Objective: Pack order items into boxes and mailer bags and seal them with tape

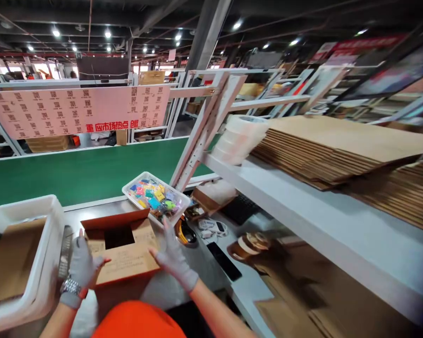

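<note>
A brown cardboard box (134, 261) lies in front of me, between my gloved hands. Its far flap stands up, and a dark rectangular gap shows between the top flaps. My left hand (82, 264) grips the box's left side, thumb over the top; a metal watch circles that wrist. At the right side, my right hand (175, 259) holds the edge with its thumb on the top and its fingers stretched forward. Just beyond the box is a white basket (183, 203) of small colourful bagged items (155, 193).
A white bin (52, 244) with cardboard inside stands at left. Behind runs a green conveyor belt (91, 172). At right, a shelf (303, 211) bears flat cartons (324, 145) and tape rolls (238, 138). Below it are a jar (248, 245), a black phone-like slab (224, 261) and a keyboard (241, 209).
</note>
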Available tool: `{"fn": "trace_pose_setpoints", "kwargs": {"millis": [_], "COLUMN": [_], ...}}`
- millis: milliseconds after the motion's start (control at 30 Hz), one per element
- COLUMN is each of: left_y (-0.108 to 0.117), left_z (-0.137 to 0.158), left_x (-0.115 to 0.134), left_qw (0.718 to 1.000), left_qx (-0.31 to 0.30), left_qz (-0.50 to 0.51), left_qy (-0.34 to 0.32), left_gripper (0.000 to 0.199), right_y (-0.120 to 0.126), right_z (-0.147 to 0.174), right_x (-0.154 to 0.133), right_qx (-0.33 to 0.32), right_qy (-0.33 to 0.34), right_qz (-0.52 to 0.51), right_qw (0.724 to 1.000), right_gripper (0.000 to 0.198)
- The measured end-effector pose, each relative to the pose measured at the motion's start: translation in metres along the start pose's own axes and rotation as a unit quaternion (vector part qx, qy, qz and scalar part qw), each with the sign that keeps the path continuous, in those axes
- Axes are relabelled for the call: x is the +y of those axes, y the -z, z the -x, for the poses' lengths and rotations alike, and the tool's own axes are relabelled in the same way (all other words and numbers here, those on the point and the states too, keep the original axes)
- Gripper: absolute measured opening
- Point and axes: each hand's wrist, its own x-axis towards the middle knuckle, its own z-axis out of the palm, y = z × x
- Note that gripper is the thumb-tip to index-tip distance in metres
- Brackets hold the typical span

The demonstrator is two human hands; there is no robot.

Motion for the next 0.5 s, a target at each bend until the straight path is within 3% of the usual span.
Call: {"fn": "trace_pose_setpoints", "kwargs": {"millis": [67, 133, 200, 267, 367, 433, 500], "left_y": [-0.005, -0.006, -0.002, 0.001, 0.005, 0.006, 0.007], "left_z": [0.007, 0.011, 0.012, 0.014, 0.018, 0.018, 0.017], "left_x": [-0.006, -0.006, -0.002, 0.002, 0.003, 0.0, -0.004], "left_qw": [0.998, 0.996, 0.995, 0.993, 0.99, 0.988, 0.984], "left_qx": [0.039, 0.039, 0.032, 0.038, 0.055, 0.038, -0.019], "left_qz": [0.039, 0.074, 0.097, 0.107, 0.118, 0.131, 0.157], "left_qy": [0.0, 0.007, 0.02, 0.037, 0.057, 0.07, 0.079], "left_gripper": [0.147, 0.156, 0.161, 0.167, 0.171, 0.161, 0.138], "right_y": [0.011, 0.015, 0.012, 0.005, -0.004, -0.011, -0.018], "right_z": [-0.038, -0.072, -0.087, -0.08, -0.047, -0.026, -0.015], "right_x": [-0.011, -0.022, -0.028, -0.026, -0.01, 0.001, 0.008], "right_qx": [-0.037, -0.073, -0.123, -0.171, -0.173, -0.141, -0.116], "right_qy": [0.043, 0.081, 0.099, 0.099, 0.051, -0.029, -0.125], "right_qz": [0.006, 0.006, -0.005, -0.033, -0.101, -0.149, -0.199], "right_qw": [0.998, 0.994, 0.987, 0.98, 0.978, 0.978, 0.965], "right_gripper": [0.11, 0.096, 0.06, 0.033, 0.044, 0.042, 0.04]}}
